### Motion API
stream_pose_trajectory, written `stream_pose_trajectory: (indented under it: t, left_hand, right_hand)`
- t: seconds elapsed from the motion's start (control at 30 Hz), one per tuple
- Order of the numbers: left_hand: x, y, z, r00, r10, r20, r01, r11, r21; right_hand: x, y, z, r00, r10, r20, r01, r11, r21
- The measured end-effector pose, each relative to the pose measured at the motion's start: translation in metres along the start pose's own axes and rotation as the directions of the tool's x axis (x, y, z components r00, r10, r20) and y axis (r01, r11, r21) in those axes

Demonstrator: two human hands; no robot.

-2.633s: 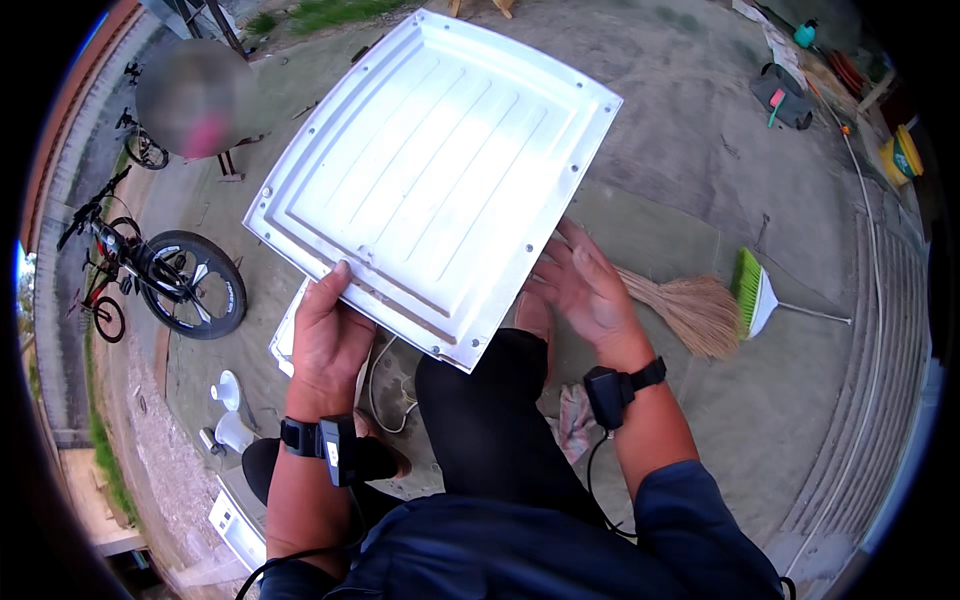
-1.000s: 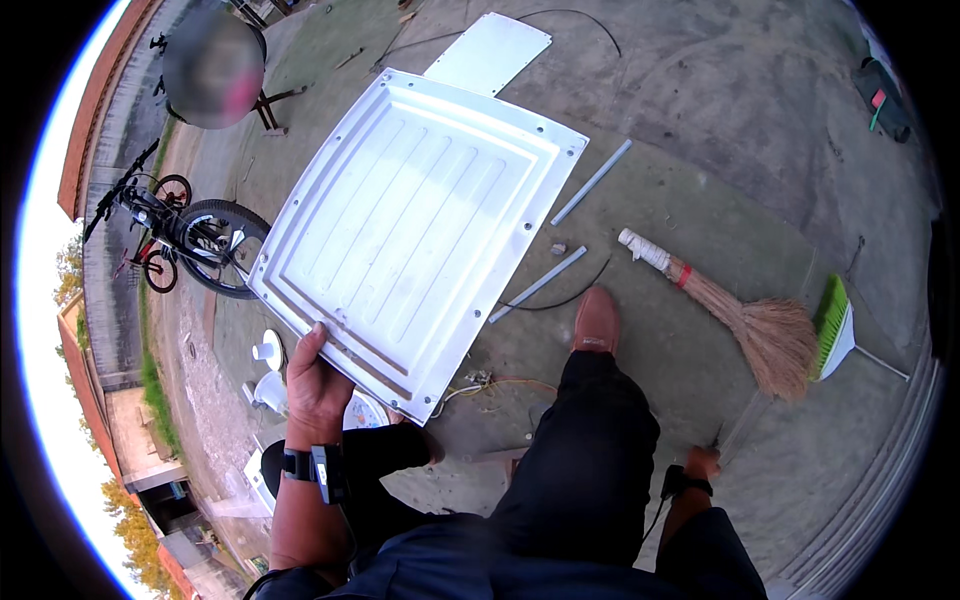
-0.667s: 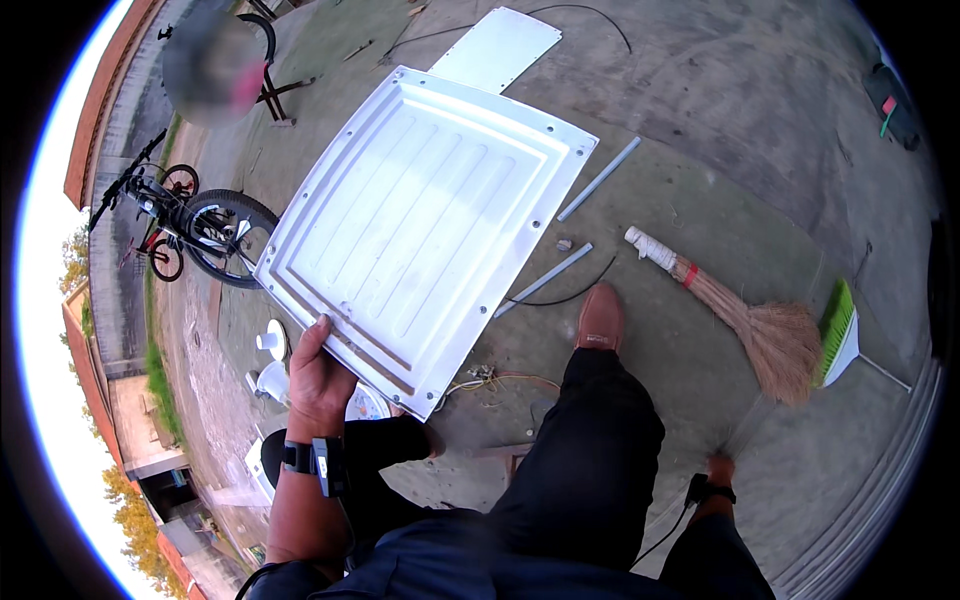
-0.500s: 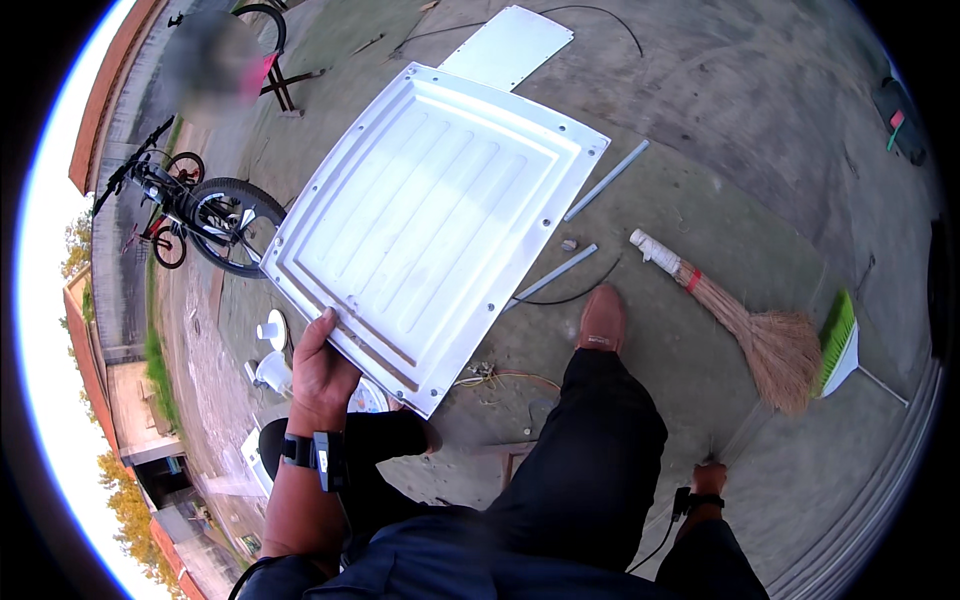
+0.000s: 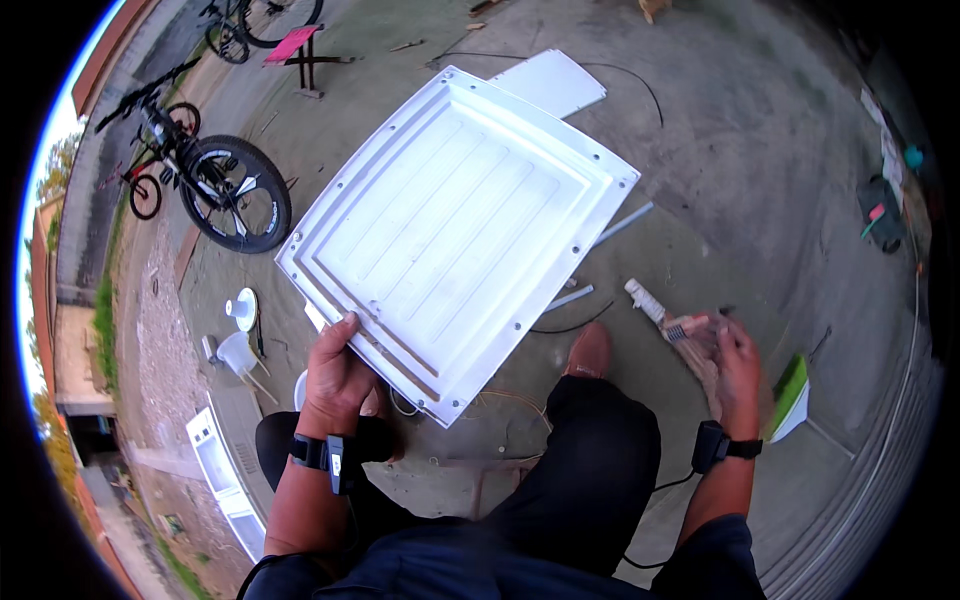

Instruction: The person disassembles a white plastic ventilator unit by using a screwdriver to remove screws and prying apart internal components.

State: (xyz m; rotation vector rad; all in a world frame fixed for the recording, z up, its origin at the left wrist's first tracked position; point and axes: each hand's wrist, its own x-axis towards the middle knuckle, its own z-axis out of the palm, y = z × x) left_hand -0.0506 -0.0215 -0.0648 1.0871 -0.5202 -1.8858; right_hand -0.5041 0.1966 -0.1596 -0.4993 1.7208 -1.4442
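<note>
A white panel (image 5: pixel 440 230) with a raised rim, shallow ribs and small holes along its border lies tilted in front of me. My left hand (image 5: pixel 338 375) grips its near left edge, thumb on top and fingers underneath. My right hand (image 5: pixel 738 375) is raised to the right of the panel, apart from it, above the straw broom (image 5: pixel 645 300). Its fingers are closed together around something small and blurred, with a reddish part and a dark end; the kind cannot be made out. The hand hides much of the broom.
Beyond the panel lies a flat white sheet (image 5: pixel 555 82). Grey bars (image 5: pixel 625 222) rest by its right edge. A green-bristled broom head (image 5: pixel 790 390) is at right. Bicycles (image 5: pixel 235 195), a pink folding stool (image 5: pixel 292 45), a white bucket (image 5: pixel 238 352) and a white appliance (image 5: pixel 225 475) are left.
My right hand has risen from the floor at the lower right to above the straw broom. The left hand still grips the panel, which sits slightly further right in view. The view has shifted.
</note>
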Motion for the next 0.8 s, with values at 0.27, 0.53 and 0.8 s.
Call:
stream_pose_trajectory:
  t: [0.27, 0.53, 0.8]
  left_hand:
    - [-0.016, 0.027, -0.012, 0.983, 0.157, 0.098, -0.149, 0.985, -0.086]
    - [-0.052, 0.095, -0.066, 0.951, 0.216, 0.222, -0.175, 0.966, -0.19]
    - [-0.053, 0.112, -0.102, 0.871, 0.256, 0.42, -0.185, 0.962, -0.202]
  right_hand:
    - [0.063, -0.109, 0.192, 0.657, -0.057, 0.752, -0.113, 0.979, 0.172]
    - [-0.043, -0.162, 0.346, 0.813, -0.085, 0.576, -0.21, 0.88, 0.425]
    - [-0.076, -0.187, 0.384, 0.776, -0.278, 0.566, -0.075, 0.85, 0.521]
